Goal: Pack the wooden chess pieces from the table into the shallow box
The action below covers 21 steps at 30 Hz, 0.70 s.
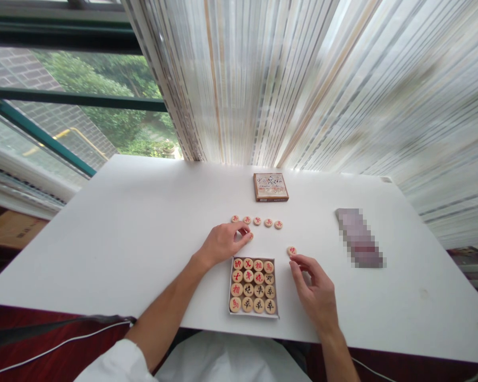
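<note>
Several round wooden pieces with red characters [257,221] lie in a row across the white table [151,212]. Just below the row, my left hand [229,240] pinches a piece [251,236] between thumb and fingertips. To the right, another red-marked piece [291,251] lies on the table, with my right hand [313,284] at its near edge, thumb and index finger slightly apart and nothing between them. Between my hands sits an open tray [279,313] filled with round pieces, some marked red and some black.
A flat box lid with printed characters [271,187] lies behind the row. A blurred, pixelated flat object [360,239] rests on the right side of the table. Striped curtains [247,79] hang along the back edge, beside a window at the left.
</note>
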Available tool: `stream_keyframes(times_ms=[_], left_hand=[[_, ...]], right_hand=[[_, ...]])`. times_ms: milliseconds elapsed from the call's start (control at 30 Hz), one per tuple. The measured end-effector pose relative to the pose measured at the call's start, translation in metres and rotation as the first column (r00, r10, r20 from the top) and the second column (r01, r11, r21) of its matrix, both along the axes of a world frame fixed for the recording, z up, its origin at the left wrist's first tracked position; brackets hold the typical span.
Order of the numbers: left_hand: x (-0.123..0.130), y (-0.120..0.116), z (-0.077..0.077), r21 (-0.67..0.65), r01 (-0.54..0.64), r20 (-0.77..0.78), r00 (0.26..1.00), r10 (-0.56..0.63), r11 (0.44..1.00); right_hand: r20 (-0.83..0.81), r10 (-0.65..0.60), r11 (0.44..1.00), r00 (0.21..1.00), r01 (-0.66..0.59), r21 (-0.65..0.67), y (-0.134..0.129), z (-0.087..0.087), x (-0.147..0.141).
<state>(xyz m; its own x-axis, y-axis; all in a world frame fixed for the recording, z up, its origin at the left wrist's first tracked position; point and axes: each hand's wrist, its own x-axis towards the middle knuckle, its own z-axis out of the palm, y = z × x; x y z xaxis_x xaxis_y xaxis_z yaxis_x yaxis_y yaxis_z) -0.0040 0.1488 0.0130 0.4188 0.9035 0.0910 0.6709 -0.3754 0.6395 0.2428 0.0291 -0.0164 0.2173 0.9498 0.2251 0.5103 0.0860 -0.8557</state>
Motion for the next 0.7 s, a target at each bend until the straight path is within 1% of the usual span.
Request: stream_keyframes(times_ms=[133,200,267,367,467,567,700], left_hand=[[0.002,-0.001,-0.001,0.035,-0.001,-0.052,0.999,0.002,0.999],[0.003,-0.001,-0.001,0.055,-0.001,-0.071,0.997,0.005,0.999],[0.002,0.000,-0.001,0.066,0.002,-0.085,0.996,0.003,0.998],[0.000,0.000,-0.002,0.069,0.025,-0.096,0.995,-0.018,0.997],[-0.003,0.000,-0.004,0.083,0.070,-0.100,0.993,-0.062,0.994],[-0.005,0.001,-0.003,0.099,0.077,-0.083,0.994,-0.068,0.992],[-0.013,0.006,0.001,0.108,0.054,-0.006,0.999,-0.053,0.993]], right_hand=[[0.106,-0.062,0.997,0.992,0.057,0.049,0.000,0.001,0.003],[0.196,-0.058,0.997,0.979,0.046,0.070,0.006,0.002,0.008],[0.271,-0.008,0.998,0.963,-0.008,0.057,0.014,0.003,0.013],[0.322,0.098,0.994,0.942,-0.109,0.018,0.028,0.004,0.022],[0.352,0.240,0.968,0.905,-0.250,-0.017,0.043,0.007,0.026],[0.361,0.357,0.929,0.861,-0.369,-0.040,0.061,0.014,0.023],[0.352,0.451,0.886,0.820,-0.458,-0.068,0.084,0.022,0.005]])
